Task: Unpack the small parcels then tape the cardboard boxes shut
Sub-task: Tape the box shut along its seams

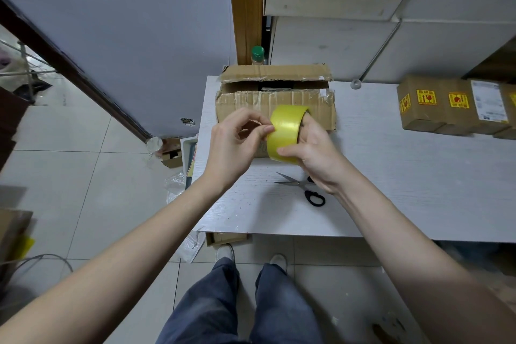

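Black-handled scissors [303,186] are lying open on the white table [405,176], blades pointing left. A bottle with a green cap [257,55] is standing at the back by the wooden door frame [245,5]. Big pale cartons [335,8] are sitting stacked behind the table. Down on the tiled floor [69,176] there's crumpled plastic wrap [176,184] lying around, and what's probably a small open box [172,158], too blurry to be sure.

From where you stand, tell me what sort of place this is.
Probably a small stockroom or home packing corner: a worn cardboard box sits open on a white table, labelled small parcels are lined up at its right, and large white cartons are stacked behind.
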The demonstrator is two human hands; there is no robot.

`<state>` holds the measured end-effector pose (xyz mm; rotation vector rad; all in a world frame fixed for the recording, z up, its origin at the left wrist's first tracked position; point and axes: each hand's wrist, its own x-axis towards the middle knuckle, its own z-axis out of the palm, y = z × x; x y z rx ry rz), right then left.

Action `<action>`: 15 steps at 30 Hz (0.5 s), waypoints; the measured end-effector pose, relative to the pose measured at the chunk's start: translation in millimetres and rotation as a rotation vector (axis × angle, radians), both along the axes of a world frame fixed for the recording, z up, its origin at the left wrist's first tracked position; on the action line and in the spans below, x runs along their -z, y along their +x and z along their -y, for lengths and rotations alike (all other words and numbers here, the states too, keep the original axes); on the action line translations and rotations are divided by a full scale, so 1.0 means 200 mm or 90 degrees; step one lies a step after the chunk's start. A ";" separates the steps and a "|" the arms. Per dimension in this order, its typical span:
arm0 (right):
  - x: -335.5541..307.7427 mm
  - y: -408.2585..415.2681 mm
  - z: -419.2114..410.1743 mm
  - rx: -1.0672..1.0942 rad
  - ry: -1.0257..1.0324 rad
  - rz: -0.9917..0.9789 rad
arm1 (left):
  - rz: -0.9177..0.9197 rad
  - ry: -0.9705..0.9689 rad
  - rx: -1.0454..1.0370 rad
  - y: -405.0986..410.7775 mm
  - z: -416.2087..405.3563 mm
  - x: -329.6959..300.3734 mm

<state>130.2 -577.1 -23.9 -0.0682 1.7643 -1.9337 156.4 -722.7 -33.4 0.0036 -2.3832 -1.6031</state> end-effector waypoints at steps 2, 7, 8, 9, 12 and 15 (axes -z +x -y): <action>-0.01 -0.01 0.00 -0.011 -0.013 -0.012 | -0.013 0.028 -0.009 0.00 0.00 -0.01; -0.01 -0.02 0.00 -0.015 -0.014 -0.009 | -0.077 -0.011 -0.005 0.00 0.01 -0.01; -0.01 -0.02 0.00 -0.017 -0.008 -0.009 | -0.079 -0.008 -0.008 0.00 0.00 -0.01; -0.01 -0.01 0.00 -0.018 -0.001 -0.010 | -0.074 -0.002 -0.011 0.00 0.00 -0.01; -0.01 -0.01 -0.01 -0.020 0.027 -0.021 | -0.015 0.045 -0.021 0.00 0.01 -0.02; 0.00 0.00 0.00 -0.032 0.076 -0.037 | 0.042 0.024 0.001 -0.03 0.04 -0.04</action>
